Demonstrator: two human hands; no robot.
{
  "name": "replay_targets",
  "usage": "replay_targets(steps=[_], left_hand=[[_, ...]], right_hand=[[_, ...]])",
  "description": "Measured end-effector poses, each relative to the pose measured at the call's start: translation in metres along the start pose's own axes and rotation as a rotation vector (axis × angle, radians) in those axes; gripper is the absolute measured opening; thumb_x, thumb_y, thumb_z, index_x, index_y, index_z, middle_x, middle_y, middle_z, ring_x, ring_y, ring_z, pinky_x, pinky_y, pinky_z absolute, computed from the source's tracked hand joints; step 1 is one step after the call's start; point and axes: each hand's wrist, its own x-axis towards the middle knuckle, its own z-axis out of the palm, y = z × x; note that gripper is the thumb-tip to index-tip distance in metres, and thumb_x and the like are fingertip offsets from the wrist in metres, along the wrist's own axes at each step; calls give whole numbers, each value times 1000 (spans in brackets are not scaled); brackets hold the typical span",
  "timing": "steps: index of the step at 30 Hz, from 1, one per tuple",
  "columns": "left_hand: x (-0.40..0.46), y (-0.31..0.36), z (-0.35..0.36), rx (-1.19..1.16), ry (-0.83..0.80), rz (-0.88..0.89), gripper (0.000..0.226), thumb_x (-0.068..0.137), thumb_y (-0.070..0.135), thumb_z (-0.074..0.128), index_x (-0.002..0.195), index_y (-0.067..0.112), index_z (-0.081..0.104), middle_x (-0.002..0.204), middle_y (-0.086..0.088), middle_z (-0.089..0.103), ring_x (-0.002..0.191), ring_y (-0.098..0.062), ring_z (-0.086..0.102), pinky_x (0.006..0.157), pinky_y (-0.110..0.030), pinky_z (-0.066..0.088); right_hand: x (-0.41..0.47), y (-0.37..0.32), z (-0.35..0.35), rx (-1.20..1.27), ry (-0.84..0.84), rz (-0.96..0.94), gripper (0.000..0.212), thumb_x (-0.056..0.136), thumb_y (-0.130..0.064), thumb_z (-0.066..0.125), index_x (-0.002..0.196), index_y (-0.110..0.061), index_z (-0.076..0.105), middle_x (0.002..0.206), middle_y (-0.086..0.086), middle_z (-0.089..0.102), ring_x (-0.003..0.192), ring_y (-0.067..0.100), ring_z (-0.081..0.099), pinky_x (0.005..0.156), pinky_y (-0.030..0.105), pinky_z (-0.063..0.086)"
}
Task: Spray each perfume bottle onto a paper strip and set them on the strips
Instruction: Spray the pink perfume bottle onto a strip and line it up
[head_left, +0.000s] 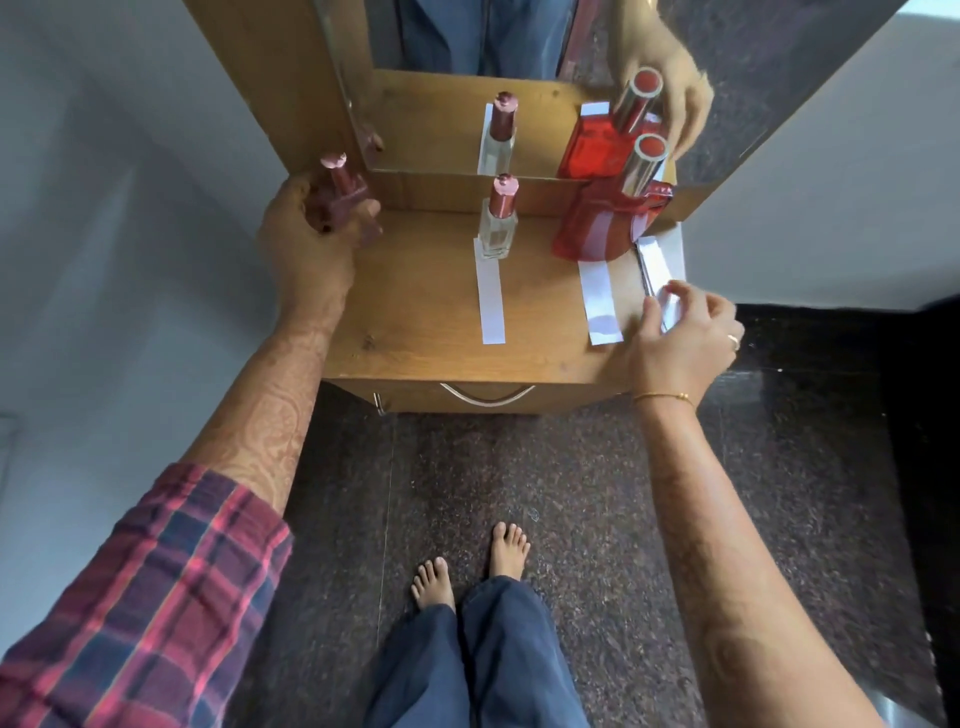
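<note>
My left hand (306, 244) grips a maroon-capped perfume bottle (340, 192) above the left edge of the wooden dresser top (421, 312). A clear bottle with a maroon cap (497, 221) stands upright on the far end of a white paper strip (491, 301). A red bottle with a silver cap (605, 218) stands at the far end of a second strip (601, 306). My right hand (680, 338) pinches the near end of a third strip (657, 275) at the right edge, and the strip lifts off the wood.
A mirror (467, 78) behind the dresser top reflects the bottles, strips and my right hand. A drawer with a metal handle (485, 397) sits below the top. Dark speckled floor, my bare feet, and white walls on both sides.
</note>
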Motion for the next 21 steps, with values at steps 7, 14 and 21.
replay_targets(steps=[7,14,21], left_hand=[[-27,3,15,-49,105,35,75,65,31,82,126,9,44,125,-5,54,116,-15,54,99,-36,47],[-142,54,85,85,-25,358,58,78,20,68,128,1,45,135,-19,42,132,-32,35,110,-51,27],[-152,72,133,1,-304,326,28,80,5,60,108,7,59,108,-6,64,104,-21,56,94,-36,43]], right_hand=[[22,4,-5,137,2,41,21,80,-15,66,100,-7,66,105,17,61,101,32,55,84,24,36],[24,7,-18,205,-95,139,10,74,-11,69,81,-6,66,80,3,63,74,13,55,63,13,32],[26,14,-29,285,-231,8,11,75,-11,72,73,-14,61,62,-15,54,56,-2,53,57,4,38]])
